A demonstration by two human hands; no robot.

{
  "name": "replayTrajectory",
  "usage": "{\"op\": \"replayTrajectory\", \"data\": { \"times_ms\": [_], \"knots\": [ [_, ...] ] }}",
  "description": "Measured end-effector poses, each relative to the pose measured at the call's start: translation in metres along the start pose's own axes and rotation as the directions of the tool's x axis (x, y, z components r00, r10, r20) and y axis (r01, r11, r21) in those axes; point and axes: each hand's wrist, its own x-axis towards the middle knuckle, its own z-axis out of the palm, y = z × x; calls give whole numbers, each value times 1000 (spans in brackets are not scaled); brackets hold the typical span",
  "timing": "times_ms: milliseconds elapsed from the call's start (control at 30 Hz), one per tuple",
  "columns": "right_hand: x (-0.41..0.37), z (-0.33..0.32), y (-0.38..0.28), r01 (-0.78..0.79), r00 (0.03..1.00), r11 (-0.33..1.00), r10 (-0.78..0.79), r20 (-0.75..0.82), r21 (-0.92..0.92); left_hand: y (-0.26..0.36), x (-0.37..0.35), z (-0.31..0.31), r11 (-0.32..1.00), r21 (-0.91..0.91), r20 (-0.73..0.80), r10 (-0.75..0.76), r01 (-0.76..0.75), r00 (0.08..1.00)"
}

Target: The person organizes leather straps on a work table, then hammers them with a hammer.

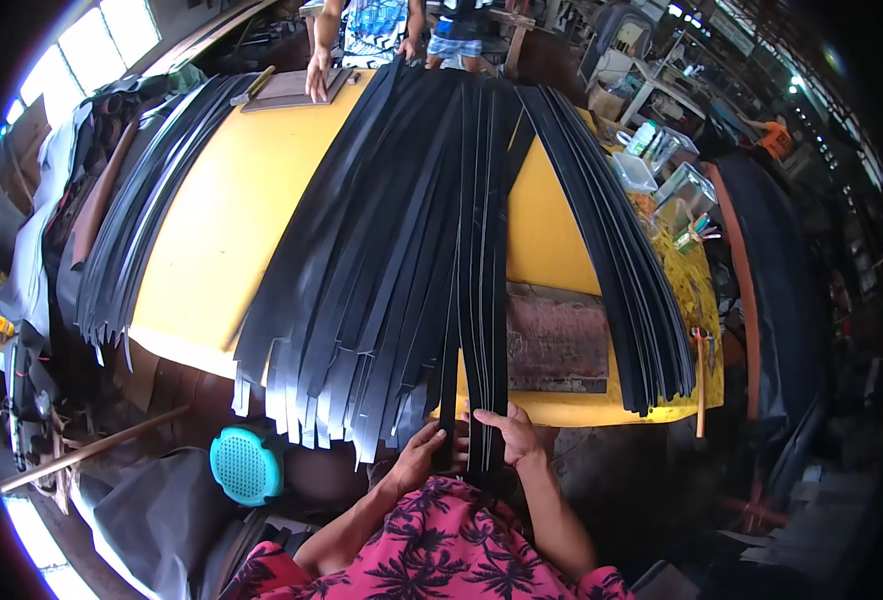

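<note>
Long black strips [361,240], leather-like, lie lengthwise in a thick spread across the yellow tabletop [211,210], their uneven ends hanging over the near edge. At that edge my left hand [418,458] is closed on the end of one narrow black strip [449,385]. Just to its right, my right hand [511,436] grips a small bundle of black strips [485,370], its thumb lying across the front. Part of the fingers on both hands is hidden behind the strips. The bundle's ends hang down below my hands.
More black strips lie in piles at the left [166,200] and right [611,240]. A worn reddish board [558,340] is right of my hands; a hammer [700,380] sits at the table's corner. Across the table, a person's hand [318,78] rests on a brown board [291,90]. A turquoise stool [245,466] stands below left.
</note>
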Motion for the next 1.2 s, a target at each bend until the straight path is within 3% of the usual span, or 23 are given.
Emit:
{"op": "replayTrajectory", "data": {
  "times_ms": [233,333,467,567,600,667,700,800,833,900,933,967,1000,1033,1067,1100,1133,1167,1200],
  "knots": [
    [2,12,1,80,994,996,-82,-68,-40,12,-4,-4,1000,19,95,-18,16,995],
    [1,10,1,38,997,999,-37,-73,10,16,-5,-9,999,38,107,2,-6,994],
    [3,12,6,20,995,1000,-18,-96,15,19,-5,-13,985,169,151,1,-26,988],
    [8,17,16,125,972,990,-135,-194,-64,14,-1,-7,926,354,111,99,-132,989],
    [6,19,15,103,973,989,-123,-194,-108,27,-12,13,855,512,20,81,-80,996],
    [9,12,18,123,970,975,-158,-187,-184,0,13,-5,684,689,127,213,-241,969],
    [14,-1,19,113,985,980,-132,-108,-166,-7,18,-3,574,768,140,280,-283,950],
    [-10,10,-16,222,965,948,-246,-85,-230,18,1,40,356,887,216,246,-295,945],
    [-23,17,-34,247,956,934,-279,-93,-260,12,6,39,354,887,217,252,-298,943],
    [-53,27,-66,342,920,857,-389,-48,-385,-5,27,31,639,752,125,104,-163,987],
    [-64,26,-78,387,900,793,-436,5,-470,-2,34,36,629,755,140,121,-185,983],
    [-74,18,-79,399,866,665,-500,20,-631,1,44,42,914,404,123,-17,-34,992],
    [-91,19,-83,319,797,336,-601,60,-886,7,55,50,987,-24,177,-153,159,972],
    [-113,33,-87,182,835,275,-551,1,-944,26,56,74,987,-39,191,-148,158,970],
    [-129,39,-86,157,860,197,-510,36,-968,27,79,77,978,-127,182,-140,165,973],
    [-131,11,-67,177,799,-16,-582,153,-984,16,129,59,939,-301,444,-16,166,896],
    [-147,5,-66,144,887,55,-451,104,-988,5,169,48,864,-453,645,147,220,750],
    [-168,13,-68,56,912,117,-410,3,-992,43,115,128,976,-198,-1,91,-89,996],
    [-188,19,-75,-65,944,145,-312,-108,-987,39,146,107,941,-321,270,-20,110,963]
  ]
}}
